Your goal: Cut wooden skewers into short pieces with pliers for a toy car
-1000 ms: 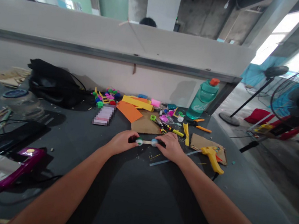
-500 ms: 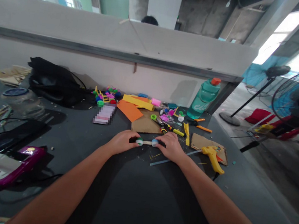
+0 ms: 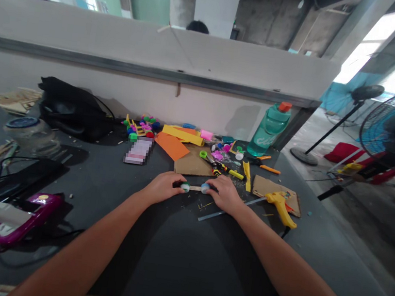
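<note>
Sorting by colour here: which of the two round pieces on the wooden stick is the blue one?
The piece at the right end of the wooden stick, beside the right hand; the left-end piece shows green.

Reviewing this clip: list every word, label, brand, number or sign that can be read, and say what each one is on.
"cls" or similar, uncertain: white lettering on the teal water bottle.
"B" or similar, uncertain: large white mark on the magenta device.
Unreadable: the pixelated rectangle on the table.
Nothing else is legible; any small marks are too small to read.
</note>
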`<move>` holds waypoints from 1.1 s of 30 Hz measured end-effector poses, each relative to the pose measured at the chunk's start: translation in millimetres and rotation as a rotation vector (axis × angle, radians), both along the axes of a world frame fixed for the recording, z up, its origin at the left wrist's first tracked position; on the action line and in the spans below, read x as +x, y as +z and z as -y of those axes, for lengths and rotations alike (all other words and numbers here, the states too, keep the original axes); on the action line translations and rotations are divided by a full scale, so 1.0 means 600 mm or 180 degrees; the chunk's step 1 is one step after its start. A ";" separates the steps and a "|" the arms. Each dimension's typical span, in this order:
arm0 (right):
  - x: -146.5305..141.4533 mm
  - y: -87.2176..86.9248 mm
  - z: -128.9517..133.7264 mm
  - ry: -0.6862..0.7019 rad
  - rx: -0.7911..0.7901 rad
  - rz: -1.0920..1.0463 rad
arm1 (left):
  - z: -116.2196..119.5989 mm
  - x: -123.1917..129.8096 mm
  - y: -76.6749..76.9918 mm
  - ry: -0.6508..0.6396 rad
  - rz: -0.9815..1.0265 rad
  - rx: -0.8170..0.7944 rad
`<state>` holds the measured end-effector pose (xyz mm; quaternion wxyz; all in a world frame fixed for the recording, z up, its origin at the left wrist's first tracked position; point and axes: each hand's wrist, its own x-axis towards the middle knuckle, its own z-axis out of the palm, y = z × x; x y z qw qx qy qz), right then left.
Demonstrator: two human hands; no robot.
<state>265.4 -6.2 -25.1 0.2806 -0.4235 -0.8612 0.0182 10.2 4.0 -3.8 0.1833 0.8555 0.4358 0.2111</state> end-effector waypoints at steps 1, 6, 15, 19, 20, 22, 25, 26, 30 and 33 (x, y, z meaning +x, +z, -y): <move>-0.001 -0.001 0.000 -0.0006 0.0004 -0.0010 | 0.000 0.000 0.000 0.0005 0.0015 -0.0011; -0.002 -0.002 0.002 0.0007 0.0014 -0.0050 | -0.001 0.001 -0.003 0.0013 0.0034 -0.0032; -0.003 -0.001 0.003 0.0044 0.0014 -0.0105 | -0.001 0.001 0.000 -0.0038 -0.0016 -0.0023; -0.004 0.000 0.004 0.0043 0.0005 -0.0104 | 0.001 0.002 0.003 -0.0050 -0.0110 0.0024; -0.004 0.001 0.004 0.0043 -0.0002 -0.0096 | 0.000 0.002 0.003 -0.0049 -0.0121 0.0039; -0.004 0.002 0.004 0.0040 -0.0021 -0.0073 | 0.000 0.001 0.002 -0.0050 -0.0131 0.0051; -0.003 0.005 0.004 0.0031 -0.0060 -0.0019 | -0.002 0.000 -0.002 -0.0108 -0.0129 0.0071; -0.002 0.006 0.003 0.0032 -0.0077 0.0005 | -0.002 0.000 -0.003 -0.0127 -0.0127 0.0087; 0.004 0.010 0.003 0.0039 -0.0146 0.0102 | 0.000 0.000 -0.006 -0.0208 -0.0117 0.0126; 0.007 0.014 0.006 0.0045 -0.0194 0.0157 | 0.003 -0.002 -0.003 -0.0240 -0.0131 0.0078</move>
